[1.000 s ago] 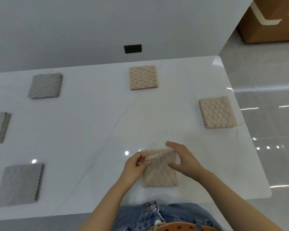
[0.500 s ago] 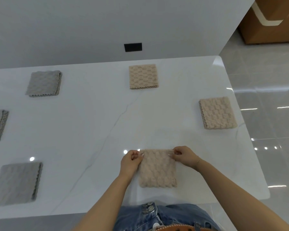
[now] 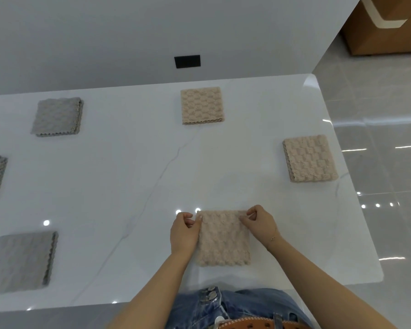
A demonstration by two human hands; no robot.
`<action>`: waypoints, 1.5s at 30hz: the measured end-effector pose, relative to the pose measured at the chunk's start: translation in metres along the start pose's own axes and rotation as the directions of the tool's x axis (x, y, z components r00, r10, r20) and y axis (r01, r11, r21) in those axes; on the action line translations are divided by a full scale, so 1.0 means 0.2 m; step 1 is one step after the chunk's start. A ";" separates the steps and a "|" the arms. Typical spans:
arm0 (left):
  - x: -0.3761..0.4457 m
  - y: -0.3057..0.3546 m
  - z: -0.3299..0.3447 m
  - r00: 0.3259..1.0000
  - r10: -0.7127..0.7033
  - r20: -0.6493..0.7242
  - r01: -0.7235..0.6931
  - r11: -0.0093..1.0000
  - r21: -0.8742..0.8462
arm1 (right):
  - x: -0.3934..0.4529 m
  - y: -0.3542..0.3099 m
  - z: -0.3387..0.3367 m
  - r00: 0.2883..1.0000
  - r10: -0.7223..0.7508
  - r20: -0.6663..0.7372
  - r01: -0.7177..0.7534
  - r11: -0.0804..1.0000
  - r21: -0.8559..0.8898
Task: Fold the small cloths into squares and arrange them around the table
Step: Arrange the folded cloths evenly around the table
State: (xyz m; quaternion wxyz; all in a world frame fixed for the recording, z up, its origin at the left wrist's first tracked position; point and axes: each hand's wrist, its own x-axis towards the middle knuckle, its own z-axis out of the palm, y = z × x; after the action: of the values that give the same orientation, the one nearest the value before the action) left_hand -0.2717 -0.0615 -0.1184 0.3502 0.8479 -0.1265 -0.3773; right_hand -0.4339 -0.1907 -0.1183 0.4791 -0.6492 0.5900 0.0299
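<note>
Head view: I judge the last fold-and-place step in hand, my left hand (image 3: 184, 231) and right hand (image 3: 259, 224) each pinching a far corner of the beige cloth (image 3: 223, 238) lying flat on the table (image 3: 128, 186) between both grips; next, release and smooth it square.

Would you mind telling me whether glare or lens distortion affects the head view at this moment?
Head view: small bright ceiling-light reflections dot the glossy table, two just beyond the beige cloth pinched by the left hand and right hand; streaks glare on the floor; wide-angle bending curves the table edges; the cloths remain sharp.
</note>
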 end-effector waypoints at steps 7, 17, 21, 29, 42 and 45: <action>-0.13 -0.16 0.00 0.996 -0.062 0.062 0.058 0.996 0.065 | -0.15 0.06 0.08 0.996 0.080 0.024 -0.083 0.988 0.132; -0.20 -0.19 -0.06 0.996 -0.061 -0.059 0.060 0.998 -0.025 | -0.14 0.00 0.15 0.999 0.029 0.034 -0.033 0.993 0.116; -0.23 -0.22 -0.10 0.998 -0.053 -0.043 0.051 0.997 -0.050 | -0.18 0.05 0.13 0.999 0.029 0.024 -0.032 0.987 0.155; -0.30 -0.34 -0.10 0.996 -0.058 0.064 0.060 0.998 -0.015 | -0.28 0.22 0.15 0.996 0.034 0.083 -0.038 0.998 0.057; -0.28 -0.33 -0.07 0.998 -0.056 0.028 0.057 0.998 -0.016 | -0.29 0.24 0.18 0.998 0.005 0.067 -0.007 1.000 0.023; -0.28 -0.33 -0.08 0.998 -0.044 0.044 0.045 0.999 -0.020 | -0.29 0.24 0.18 0.997 0.000 0.081 -0.001 1.000 0.016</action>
State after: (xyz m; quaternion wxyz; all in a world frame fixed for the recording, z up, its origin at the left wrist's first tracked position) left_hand -0.3015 0.0213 -0.1249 0.3478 0.8383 -0.1113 -0.4048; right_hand -0.4705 -0.1178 -0.1310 0.5077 -0.6437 0.5703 0.0516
